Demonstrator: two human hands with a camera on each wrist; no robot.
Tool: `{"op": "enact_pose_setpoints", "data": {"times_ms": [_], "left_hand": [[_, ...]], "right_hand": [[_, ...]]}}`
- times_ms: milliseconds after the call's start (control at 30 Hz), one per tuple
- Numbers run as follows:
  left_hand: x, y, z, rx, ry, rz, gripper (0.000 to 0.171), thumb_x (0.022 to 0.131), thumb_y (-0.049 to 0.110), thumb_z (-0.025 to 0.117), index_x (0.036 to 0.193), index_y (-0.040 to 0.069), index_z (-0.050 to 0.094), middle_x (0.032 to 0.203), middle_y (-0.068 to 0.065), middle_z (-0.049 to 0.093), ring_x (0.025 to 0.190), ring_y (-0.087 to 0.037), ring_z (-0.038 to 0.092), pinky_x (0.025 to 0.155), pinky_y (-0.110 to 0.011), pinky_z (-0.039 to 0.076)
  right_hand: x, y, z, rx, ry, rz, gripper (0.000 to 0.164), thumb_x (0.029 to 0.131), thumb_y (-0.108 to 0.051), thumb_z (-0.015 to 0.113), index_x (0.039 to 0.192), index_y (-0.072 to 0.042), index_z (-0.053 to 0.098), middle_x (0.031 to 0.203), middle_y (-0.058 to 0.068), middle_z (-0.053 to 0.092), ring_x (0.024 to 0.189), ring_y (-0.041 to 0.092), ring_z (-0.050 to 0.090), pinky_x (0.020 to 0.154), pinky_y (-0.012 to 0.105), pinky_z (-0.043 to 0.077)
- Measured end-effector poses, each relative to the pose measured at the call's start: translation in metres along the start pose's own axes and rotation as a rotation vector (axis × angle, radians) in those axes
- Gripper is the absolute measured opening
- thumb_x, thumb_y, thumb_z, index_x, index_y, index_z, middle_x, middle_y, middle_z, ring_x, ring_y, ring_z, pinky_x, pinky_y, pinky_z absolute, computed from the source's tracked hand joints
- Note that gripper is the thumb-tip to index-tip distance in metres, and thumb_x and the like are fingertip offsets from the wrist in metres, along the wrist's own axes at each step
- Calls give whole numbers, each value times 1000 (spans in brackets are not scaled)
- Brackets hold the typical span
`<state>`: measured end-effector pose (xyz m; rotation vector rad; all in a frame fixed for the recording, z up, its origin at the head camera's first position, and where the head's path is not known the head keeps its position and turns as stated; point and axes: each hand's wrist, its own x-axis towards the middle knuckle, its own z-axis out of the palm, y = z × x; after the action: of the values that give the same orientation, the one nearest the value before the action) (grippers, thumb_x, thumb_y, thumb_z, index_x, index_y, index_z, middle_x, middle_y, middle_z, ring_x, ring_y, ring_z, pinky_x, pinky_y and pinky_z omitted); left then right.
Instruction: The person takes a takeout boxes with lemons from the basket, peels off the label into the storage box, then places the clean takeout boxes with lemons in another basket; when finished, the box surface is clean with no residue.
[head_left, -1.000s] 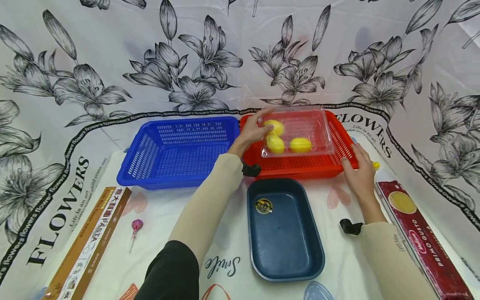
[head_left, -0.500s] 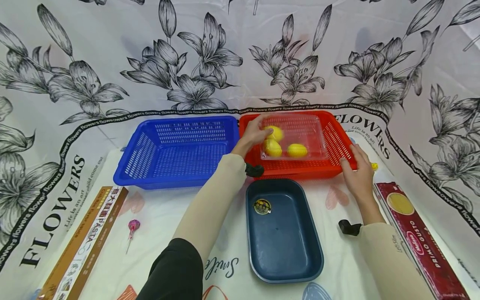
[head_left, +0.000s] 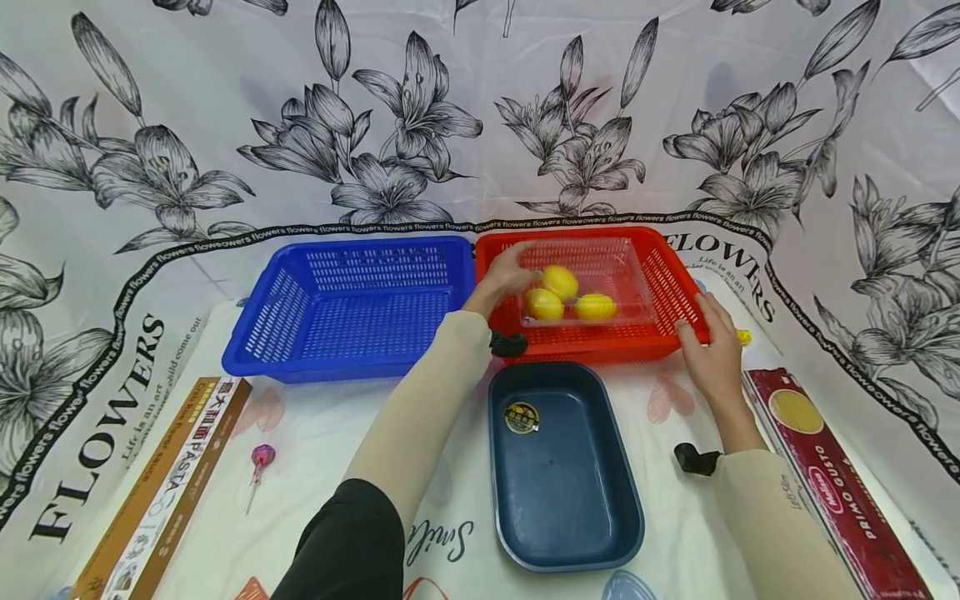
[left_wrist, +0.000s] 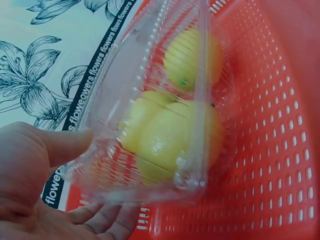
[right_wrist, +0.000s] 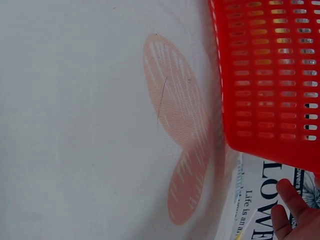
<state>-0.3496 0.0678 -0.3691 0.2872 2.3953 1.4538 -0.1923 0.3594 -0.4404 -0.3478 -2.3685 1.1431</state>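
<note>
A clear plastic box (head_left: 637, 283) with several yellow lemons (head_left: 595, 307) inside sits in the red basket (head_left: 600, 343). At the box's left end is my left hand (head_left: 504, 277); in the left wrist view its thumb (left_wrist: 70, 145) lies along the box's end, with the other fingers spread loosely below. My right hand (head_left: 712, 354) rests at the red basket's front right corner, its thumb by the rim and its fingers along the outside. In the right wrist view only some fingertips (right_wrist: 292, 200) show, extended beside the basket's corner.
A blue basket (head_left: 360, 367) stands left of the red one. In front is a dark blue tray (head_left: 555, 492). A pasta box (head_left: 161, 492) and a lollipop (head_left: 262, 457) lie at left, a red pasta package (head_left: 840, 492) at right.
The clear box with the lemons has come down into the red basket, and the lemons have shifted inside it. My left hand has followed it down; my right hand stays at the basket's corner.
</note>
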Motion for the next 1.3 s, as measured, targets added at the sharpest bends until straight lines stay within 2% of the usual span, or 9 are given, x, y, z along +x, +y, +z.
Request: {"op": "enact_pose_setpoints", "data": {"times_ms": [200, 433, 567, 667, 700, 833, 900, 967, 1300], "left_hand": [[-1, -2, 0, 6, -13, -40, 66, 99, 14, 66, 157, 28, 38, 162, -6, 39, 128, -30, 53, 105, -43, 52], [-6, -7, -3, 18, -5, 7, 66, 98, 18, 67, 157, 26, 39, 165, -5, 35, 148, -32, 38, 119, -51, 39], [-10, -10, -4, 15, 28, 32, 65, 97, 21, 69, 156, 24, 41, 165, -5, 37, 151, -32, 35, 121, -53, 35], [-13, -11, -5, 3, 39, 49, 64, 98, 23, 69, 156, 25, 42, 165, -5, 37, 150, -33, 36, 119, -52, 38], [-14, -10, -5, 7, 43, 52, 63, 98, 24, 68, 156, 26, 42, 165, -4, 37, 141, -32, 47, 115, -49, 44], [-20, -5, -5, -9, 52, 64, 63, 98, 26, 68, 156, 29, 43, 165, -2, 35, 138, -31, 49, 110, -47, 49], [-23, -1, -5, -21, 56, 82, 63, 98, 25, 69, 155, 28, 43, 165, -2, 36, 140, -32, 48, 112, -48, 47], [-28, 2, -6, -39, 54, 113, 63, 97, 24, 69, 155, 27, 44, 165, -3, 36, 151, -34, 35, 118, -52, 40], [-60, 13, -19, -27, 56, 276, 61, 98, 23, 69, 154, 21, 45, 161, -1, 42, 153, -27, 33, 124, -53, 29]], "right_hand": [[-1, -2, 2, 0, -3, -5, 57, 99, -26, 53, 154, -13, 45, 166, 6, 36, 152, 32, 34, 125, 53, 27], [-5, -5, 3, 4, -17, 8, 58, 100, -26, 54, 155, -14, 44, 166, 5, 34, 153, 31, 33, 125, 53, 26], [-8, -5, 6, 13, -29, 11, 57, 100, -25, 54, 156, -15, 43, 166, 6, 34, 153, 30, 32, 126, 51, 25], [-8, -6, 7, 13, -31, 7, 57, 100, -25, 54, 156, -16, 43, 166, 5, 34, 154, 30, 32, 126, 51, 25], [-9, -6, 7, 10, -31, 6, 57, 100, -25, 54, 156, -16, 43, 166, 6, 34, 154, 30, 32, 126, 51, 25], [-8, -6, 6, -2, -29, 10, 57, 101, -26, 54, 156, -14, 43, 166, 5, 34, 154, 30, 32, 126, 52, 24], [-7, -6, 5, -3, -31, 16, 58, 101, -26, 53, 156, -14, 42, 167, 5, 33, 154, 31, 32, 126, 52, 24], [-7, -6, 4, -3, -34, 21, 58, 101, -27, 53, 156, -15, 42, 167, 4, 33, 154, 30, 31, 126, 53, 24], [-3, -4, -5, -26, -37, 3, 59, 101, -28, 53, 157, -15, 41, 167, 6, 32, 154, 31, 30, 127, 51, 22]]}}
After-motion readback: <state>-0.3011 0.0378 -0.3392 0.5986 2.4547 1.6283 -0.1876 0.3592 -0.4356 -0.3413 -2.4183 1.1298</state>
